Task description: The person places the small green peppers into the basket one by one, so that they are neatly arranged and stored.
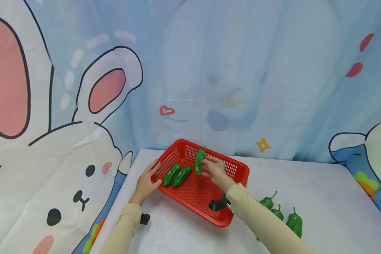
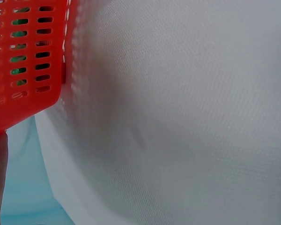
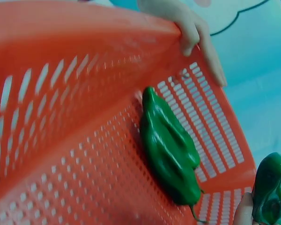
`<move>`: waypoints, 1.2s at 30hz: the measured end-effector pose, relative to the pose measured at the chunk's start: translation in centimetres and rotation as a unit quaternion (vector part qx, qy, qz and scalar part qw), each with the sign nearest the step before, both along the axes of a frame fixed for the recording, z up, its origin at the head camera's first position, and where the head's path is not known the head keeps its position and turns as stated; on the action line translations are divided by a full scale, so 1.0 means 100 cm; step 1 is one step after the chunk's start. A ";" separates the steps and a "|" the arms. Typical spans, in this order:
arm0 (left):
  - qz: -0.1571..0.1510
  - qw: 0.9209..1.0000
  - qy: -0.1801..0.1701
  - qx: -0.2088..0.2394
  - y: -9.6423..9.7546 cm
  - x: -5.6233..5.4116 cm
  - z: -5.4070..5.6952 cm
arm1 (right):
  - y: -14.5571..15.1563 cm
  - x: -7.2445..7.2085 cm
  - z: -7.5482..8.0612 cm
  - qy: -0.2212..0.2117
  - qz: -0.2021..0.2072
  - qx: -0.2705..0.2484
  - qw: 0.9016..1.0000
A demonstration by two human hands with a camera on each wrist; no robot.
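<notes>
A red plastic basket (image 1: 203, 199) with slotted walls stands at an angle on the white tabletop. At its left corner my left hand (image 1: 146, 182) grips the rim; the right wrist view shows its fingers (image 3: 208, 54) over the edge. My right hand (image 1: 217, 173) pinches a green pepper (image 1: 199, 162) above the far part of the basket, stem end pointing away. That pepper (image 3: 270, 185) also appears at the lower right of the right wrist view. Side by side on the basket floor at the left lie two more green peppers (image 1: 181, 176). Only the basket's outer wall (image 2: 30, 70) shows in the left wrist view.
Several green peppers (image 1: 294, 224) with stems lie on the white tabletop (image 1: 330, 197) right of the basket, partly hidden by my right forearm. A blue printed curtain (image 1: 190, 70) hangs behind the table, and a rabbit print (image 1: 76, 169) covers the left side.
</notes>
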State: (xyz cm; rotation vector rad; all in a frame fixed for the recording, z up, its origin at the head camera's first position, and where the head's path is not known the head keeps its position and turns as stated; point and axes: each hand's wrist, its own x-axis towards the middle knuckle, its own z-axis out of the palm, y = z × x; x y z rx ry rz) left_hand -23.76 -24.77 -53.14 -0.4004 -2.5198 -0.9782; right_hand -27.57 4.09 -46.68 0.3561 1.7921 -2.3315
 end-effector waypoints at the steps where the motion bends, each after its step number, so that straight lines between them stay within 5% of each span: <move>1: 0.000 1.000 0.002 -0.001 0.000 0.000 0.000 | -0.003 0.001 -0.001 0.000 0.002 -0.004 1.000; 36: -0.004 1.000 0.003 -0.005 -0.003 -0.003 0.001 | -0.048 0.009 -0.029 -0.084 -0.016 0.044 0.995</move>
